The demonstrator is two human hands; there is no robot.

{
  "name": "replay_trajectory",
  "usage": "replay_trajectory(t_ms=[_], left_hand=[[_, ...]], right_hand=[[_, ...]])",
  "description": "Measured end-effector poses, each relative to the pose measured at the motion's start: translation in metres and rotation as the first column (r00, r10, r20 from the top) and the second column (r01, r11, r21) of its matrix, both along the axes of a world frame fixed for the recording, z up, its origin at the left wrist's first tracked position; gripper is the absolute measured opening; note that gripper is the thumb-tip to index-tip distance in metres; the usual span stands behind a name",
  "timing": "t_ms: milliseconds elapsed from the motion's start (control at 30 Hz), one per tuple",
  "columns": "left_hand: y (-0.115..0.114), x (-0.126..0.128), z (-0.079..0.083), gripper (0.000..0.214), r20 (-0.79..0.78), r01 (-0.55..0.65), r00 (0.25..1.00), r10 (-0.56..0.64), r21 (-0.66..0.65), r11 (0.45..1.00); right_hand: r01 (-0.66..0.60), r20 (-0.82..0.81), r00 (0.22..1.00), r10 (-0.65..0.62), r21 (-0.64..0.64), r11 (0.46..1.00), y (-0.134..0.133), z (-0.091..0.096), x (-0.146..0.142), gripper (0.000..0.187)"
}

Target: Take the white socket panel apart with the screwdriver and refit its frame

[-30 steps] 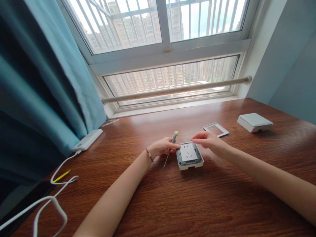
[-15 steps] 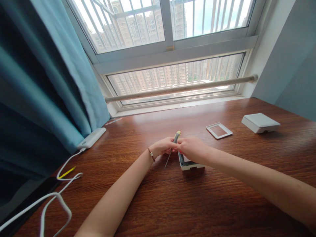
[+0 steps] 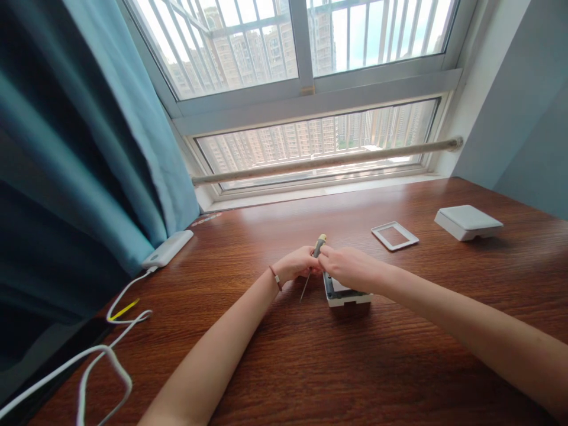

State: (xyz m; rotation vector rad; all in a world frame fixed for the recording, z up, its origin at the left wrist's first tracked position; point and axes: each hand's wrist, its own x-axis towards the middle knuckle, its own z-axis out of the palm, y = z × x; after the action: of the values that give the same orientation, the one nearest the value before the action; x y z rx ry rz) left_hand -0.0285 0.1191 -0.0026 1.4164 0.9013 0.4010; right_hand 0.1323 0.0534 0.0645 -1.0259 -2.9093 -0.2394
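Note:
A screwdriver (image 3: 318, 247) with a grey and yellow handle lies slanted in my left hand (image 3: 300, 264), its thin shaft pointing down toward the table. The fingers of that hand are closed around it. My right hand (image 3: 348, 266) is closed, with its fingertips pinched together close to the screwdriver handle and my left fingers; whatever they grip is hidden. Beneath the right hand sits a square white box with a dark inner frame (image 3: 349, 300), possibly a wall switch or socket. The hand covers much of its top.
Farther back on the wooden table (image 3: 266, 367) lie a white square frame (image 3: 378, 238) and a white square box (image 3: 470, 220). At left are a white power strip (image 3: 168, 248), its looping cable (image 3: 116, 370) and a yellow strip (image 3: 125, 309). A blue curtain (image 3: 128, 136) hangs there.
The right fingertips have shifted slightly upward along the screwdriver handle, and the right hand shows a little more of the box. The view has moved slightly; other things stay in place.

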Motion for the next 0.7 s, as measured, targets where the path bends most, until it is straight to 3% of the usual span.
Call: replay_trajectory(t_ms=[167, 300, 400, 533, 700], left_hand=[[-0.003, 0.003, -0.001, 0.024, 0.014, -0.01, 1.0, 0.01, 0.008, 1.0], [-0.007, 0.002, 0.004, 0.023, 0.011, 0.029, 1.0, -0.029, -0.013, 0.999], [-0.009, 0.001, 0.007, 0.024, 0.014, 0.034, 0.999, -0.034, -0.014, 0.999], [-0.011, 0.001, 0.007, 0.024, -0.003, 0.019, 1.0, -0.019, -0.017, 1.0], [-0.008, 0.002, 0.001, 0.019, -0.018, 0.005, 1.0, -0.005, -0.006, 1.0]], right_hand=[[-0.04, -0.197, 0.98, 0.012, -0.137, 0.99, 0.009, 0.016, 0.004, 0.013], [-0.091, -0.286, 0.958, 0.009, -0.276, 0.957, 0.017, -0.004, 0.014, 0.011], [-0.138, -0.32, 0.947, 0.033, -0.311, 0.94, 0.021, -0.019, 0.02, 0.009], [-0.07, -0.214, 0.977, 0.016, -0.245, 0.967, 0.017, -0.018, 0.016, 0.012], [-0.041, -0.033, 0.999, 0.039, -0.058, 0.997, -0.002, -0.008, 0.005, 0.02]])
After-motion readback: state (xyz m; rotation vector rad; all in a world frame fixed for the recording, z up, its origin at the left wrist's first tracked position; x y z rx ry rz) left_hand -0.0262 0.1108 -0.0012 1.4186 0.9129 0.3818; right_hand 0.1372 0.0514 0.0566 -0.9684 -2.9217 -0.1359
